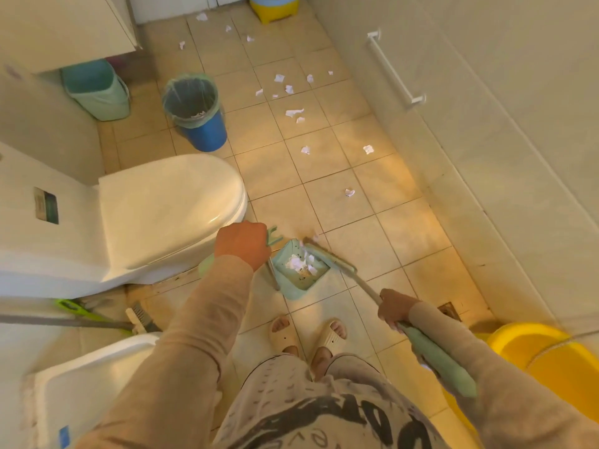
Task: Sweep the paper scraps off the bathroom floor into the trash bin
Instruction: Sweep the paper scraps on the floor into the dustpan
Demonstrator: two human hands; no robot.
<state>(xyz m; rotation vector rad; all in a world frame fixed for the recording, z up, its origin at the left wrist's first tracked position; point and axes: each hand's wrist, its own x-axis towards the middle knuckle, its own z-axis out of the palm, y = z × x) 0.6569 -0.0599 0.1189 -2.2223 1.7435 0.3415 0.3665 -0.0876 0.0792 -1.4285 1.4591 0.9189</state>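
Observation:
My left hand (243, 243) grips the handle of a pale green dustpan (299, 273) that stands on the tiles just ahead of my feet, with several white paper scraps lying in it. My right hand (393, 307) holds the green-handled broom (431, 348); its head (327, 256) rests at the dustpan's right edge. More white paper scraps (294, 112) lie scattered over the beige floor tiles further ahead. The blue trash bin (196, 110) with a green liner stands at the far left, past the toilet, with some paper inside.
A white toilet (162, 215) is close on my left. A green bucket (97, 89) sits under the cabinet. A yellow basin (544, 354) is at my right, a yellow-blue stool (274, 6) at the far end, and a mop (77, 314) lies at the left.

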